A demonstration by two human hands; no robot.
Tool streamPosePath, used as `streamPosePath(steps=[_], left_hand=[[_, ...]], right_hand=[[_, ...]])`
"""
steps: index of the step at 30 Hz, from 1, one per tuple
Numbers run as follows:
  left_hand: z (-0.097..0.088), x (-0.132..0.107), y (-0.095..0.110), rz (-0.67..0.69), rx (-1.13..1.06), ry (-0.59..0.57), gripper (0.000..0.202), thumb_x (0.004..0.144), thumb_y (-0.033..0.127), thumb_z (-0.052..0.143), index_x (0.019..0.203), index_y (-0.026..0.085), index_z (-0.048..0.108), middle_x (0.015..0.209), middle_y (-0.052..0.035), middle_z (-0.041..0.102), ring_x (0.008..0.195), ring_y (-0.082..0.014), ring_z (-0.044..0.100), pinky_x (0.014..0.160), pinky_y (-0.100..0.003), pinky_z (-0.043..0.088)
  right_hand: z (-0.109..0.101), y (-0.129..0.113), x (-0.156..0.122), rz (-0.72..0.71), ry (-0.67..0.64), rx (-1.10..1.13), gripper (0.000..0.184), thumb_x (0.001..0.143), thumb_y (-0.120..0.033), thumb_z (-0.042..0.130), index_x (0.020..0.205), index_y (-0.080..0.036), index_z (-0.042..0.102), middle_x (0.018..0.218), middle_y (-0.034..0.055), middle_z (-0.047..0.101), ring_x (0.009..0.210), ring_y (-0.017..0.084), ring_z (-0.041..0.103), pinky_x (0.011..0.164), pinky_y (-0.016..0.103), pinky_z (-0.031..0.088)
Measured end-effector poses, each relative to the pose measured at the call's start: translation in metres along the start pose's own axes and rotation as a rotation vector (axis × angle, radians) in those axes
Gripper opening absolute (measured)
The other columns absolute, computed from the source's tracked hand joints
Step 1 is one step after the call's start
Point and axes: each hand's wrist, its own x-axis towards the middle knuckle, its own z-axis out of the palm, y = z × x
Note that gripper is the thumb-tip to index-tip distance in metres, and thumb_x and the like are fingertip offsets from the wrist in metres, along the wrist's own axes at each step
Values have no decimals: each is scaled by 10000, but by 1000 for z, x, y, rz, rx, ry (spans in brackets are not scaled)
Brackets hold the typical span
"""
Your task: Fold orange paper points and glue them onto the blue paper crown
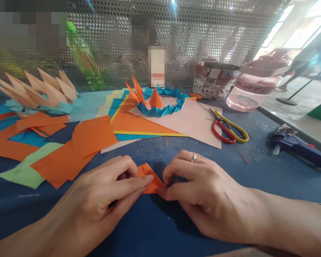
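A small piece of folded orange paper (149,186) lies on the blue table between my hands. My left hand (107,192) holds its left part, the index finger stretched across the top and the thumb below, partly hidden. At the paper's right corner, my right hand (200,192), with a ring on one finger, pinches the edge between thumb and fingertips. Beyond my hands stands a ring of folded blue paper (160,111) with a few pointed orange pieces (155,99) in it. Loose orange sheets (93,137) are spread near my left hand.
Scissors (227,128) and a glue gun (296,142) lie to the right. A pink water bottle (254,85) and a paper-covered basket (215,82) stand behind them. Peach folded points (50,89) and a green bottle (85,59) are at the back left, before a perforated metal panel (109,43).
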Motion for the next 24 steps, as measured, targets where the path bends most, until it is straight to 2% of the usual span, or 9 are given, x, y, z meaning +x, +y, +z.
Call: streamPosePath(steps=[7, 10, 13, 18, 24], left_hand=[[0, 0, 6, -13, -8, 38, 177, 954, 220, 515, 955, 252, 689, 829, 18, 573, 682, -75, 544, 573, -169, 410], [0, 1, 8, -26, -27, 47, 189, 967, 224, 498, 974, 260, 684, 839, 19, 565, 697, -74, 538, 593, -167, 417], [-1, 2, 8, -17, -23, 35, 180, 967, 220, 502, 947, 259, 676, 845, 20, 558, 685, -69, 530, 581, -162, 410], [-1, 2, 6, -12, -23, 20, 177, 968, 215, 496, 900, 231, 658, 820, 15, 559, 688, -79, 532, 591, -171, 417], [-1, 1, 4, 8, -11, 30, 157, 954, 188, 515, 929, 228, 665, 824, 13, 558, 705, -80, 534, 600, -174, 422]], right_hand=[[-2, 3, -1, -26, 45, 36, 266, 766, 23, 502, 729, -120, 723, 830, 71, 660, 770, 161, 530, 735, 308, 487], [-2, 4, -1, -34, 72, 17, 308, 767, 29, 481, 836, -123, 739, 895, 79, 672, 797, 168, 531, 749, 317, 492], [-1, 4, 0, -41, 39, -17, 331, 784, 15, 488, 935, -136, 740, 954, 70, 682, 829, 177, 539, 783, 338, 497], [0, 3, -1, -99, -20, -109, 234, 827, -28, 500, 843, -114, 717, 896, 72, 671, 849, 190, 538, 784, 347, 507], [-3, 2, -3, -141, -15, -144, 259, 803, -8, 475, 693, -116, 683, 791, 65, 637, 785, 175, 518, 729, 320, 507]])
